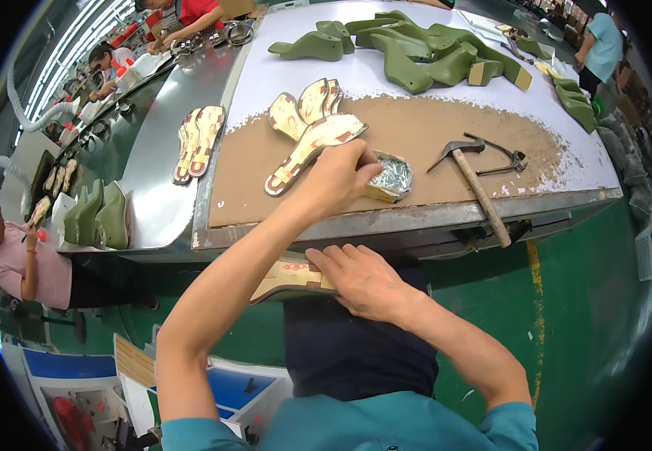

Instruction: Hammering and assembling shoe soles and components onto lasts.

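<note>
My left hand [341,180] reaches over the table edge beside a small box of nails [392,178]. Its fingers are curled together at the box's left side; whatever they hold, if anything, is hidden. Just beyond that hand, several pale insoles [312,141] with brown patches lie overlapped. Close to my body, below the table edge, my right hand [367,282] is closed over one end of a shoe last [285,279] with a pale insole on its upper face. My left forearm covers part of the last's other end.
A hammer [478,192] hangs its handle over the table's front edge, beside pincers [502,161]. Green shoe lasts [424,56] are heaped at the back. More insoles [200,144] and upright lasts [99,216] stand left on a metal bench [157,161]. Other people work at the left.
</note>
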Available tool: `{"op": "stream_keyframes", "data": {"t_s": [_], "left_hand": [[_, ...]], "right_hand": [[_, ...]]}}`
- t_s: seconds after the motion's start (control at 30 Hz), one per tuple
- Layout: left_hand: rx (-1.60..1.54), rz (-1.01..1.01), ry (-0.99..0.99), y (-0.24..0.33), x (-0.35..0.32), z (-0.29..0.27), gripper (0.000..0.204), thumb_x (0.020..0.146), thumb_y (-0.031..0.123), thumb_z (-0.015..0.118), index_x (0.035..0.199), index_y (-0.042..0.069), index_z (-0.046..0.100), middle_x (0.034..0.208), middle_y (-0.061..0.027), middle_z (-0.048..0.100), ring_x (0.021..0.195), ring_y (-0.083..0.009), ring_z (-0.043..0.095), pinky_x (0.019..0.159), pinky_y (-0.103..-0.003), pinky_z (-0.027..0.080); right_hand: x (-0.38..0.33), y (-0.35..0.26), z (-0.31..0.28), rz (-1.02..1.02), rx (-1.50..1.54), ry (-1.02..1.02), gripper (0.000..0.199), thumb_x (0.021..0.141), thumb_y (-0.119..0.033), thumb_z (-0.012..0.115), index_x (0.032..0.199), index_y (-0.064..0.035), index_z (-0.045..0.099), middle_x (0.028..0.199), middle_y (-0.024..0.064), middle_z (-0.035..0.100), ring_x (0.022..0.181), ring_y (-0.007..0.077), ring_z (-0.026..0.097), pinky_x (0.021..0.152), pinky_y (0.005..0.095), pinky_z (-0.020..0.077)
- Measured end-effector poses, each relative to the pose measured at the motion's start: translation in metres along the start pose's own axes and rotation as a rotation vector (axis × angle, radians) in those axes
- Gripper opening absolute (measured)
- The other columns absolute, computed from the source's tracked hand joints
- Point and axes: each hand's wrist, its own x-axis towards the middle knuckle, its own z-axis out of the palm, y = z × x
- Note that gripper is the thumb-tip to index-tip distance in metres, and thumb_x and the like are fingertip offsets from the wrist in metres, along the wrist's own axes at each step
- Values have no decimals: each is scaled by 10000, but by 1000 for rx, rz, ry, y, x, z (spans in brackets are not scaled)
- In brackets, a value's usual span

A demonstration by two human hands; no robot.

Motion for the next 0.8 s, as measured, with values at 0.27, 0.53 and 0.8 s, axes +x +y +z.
{"op": "stream_keyframes", "data": {"t_s": [0.27, 0.53, 0.8], "left_hand": [[-210, -166, 176, 39, -141, -21, 150, 870, 9, 643, 1015, -13, 671, 896, -135, 699, 804, -203, 690, 718, -297, 547], [108, -8, 145, 27, -141, 2, 66, 774, 76, 711, 838, 86, 700, 976, -97, 704, 1088, -330, 621, 977, -471, 418], [98, -20, 12, 27, -135, -7, 112, 758, 1, 683, 853, 60, 677, 1051, -98, 706, 1190, -330, 564, 992, -425, 410]], "right_hand": [[-4, 12, 0, -14, 137, 37, 447, 771, -90, 631, 1183, 23, 499, 1106, 149, 549, 986, 312, 564, 881, 395, 471], [-87, 82, -80, 551, -481, 328, 589, 808, -145, 676, 1342, -45, 450, 1224, 207, 539, 1128, 389, 525, 964, 467, 421], [-124, 139, -89, 722, -440, 179, 481, 922, -1, 456, 1390, -100, 408, 915, 205, 544, 623, 347, 568, 628, 433, 501]]}}
